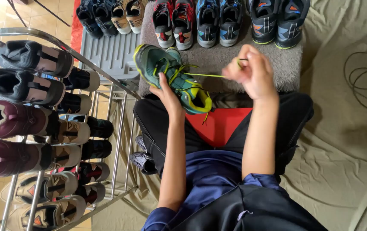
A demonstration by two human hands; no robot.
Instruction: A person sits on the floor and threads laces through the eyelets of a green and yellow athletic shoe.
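While your left hand grips the teal, yellow-trimmed mesh trainer over your lap, your right hand pinches its thin yellow lace taut beside that shoe, so lacing looks underway, no knot yet tied.

Shoe on lap, between both hands; shoe row on mat beyond; shoe rack at left.
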